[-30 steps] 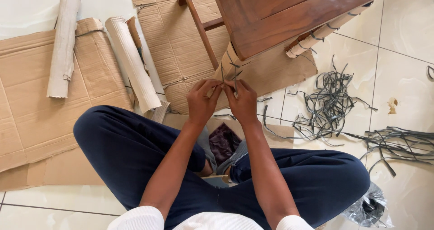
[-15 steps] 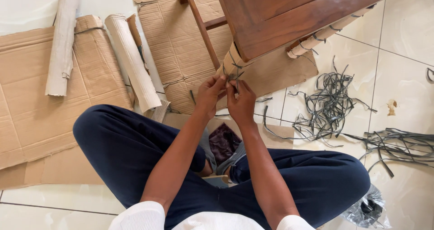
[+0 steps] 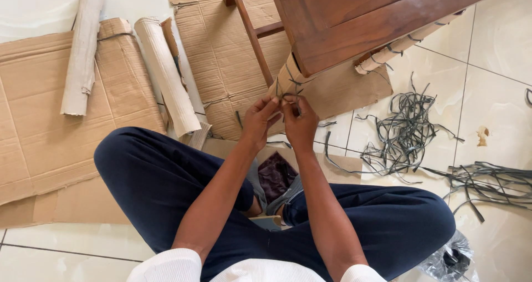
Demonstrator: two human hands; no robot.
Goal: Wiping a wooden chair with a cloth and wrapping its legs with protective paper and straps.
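head view, the only one i have: i'm sitting cross-legged on the tiled floor [image 3: 499, 54], and both hands are up at the cardboard-wrapped leg [image 3: 285, 79] of the wooden chair [image 3: 354, 21] straight ahead. the left hand [image 3: 259, 121] and right hand [image 3: 301, 122] are touching each other, fingers pressed together on the loose ends of a dark strap [image 3: 289, 90] that circles the wrap. both look to be pinching those ends, though the fingertips hide the exact contact.

my read is that the step in hand is working the strap's knot at this leg, tying or loosening i cannot tell. the next move would call for a firm pinch on both ends, with the pull kept close to the leg so the wrap does not slide.

for room: the chair's seat edge overhangs just above the knuckles, so lifting is cramped, and the chair rail [image 3: 252, 35] stands just to the left of the leg. open space lies toward my lap and out to either side. a heap of cut straps [image 3: 402, 132] lies near on the right, more straps [image 3: 487, 182] further out. rolled cardboard tubes [image 3: 166, 77] and flat cardboard sheets [image 3: 39, 121] lie well apart on the left.
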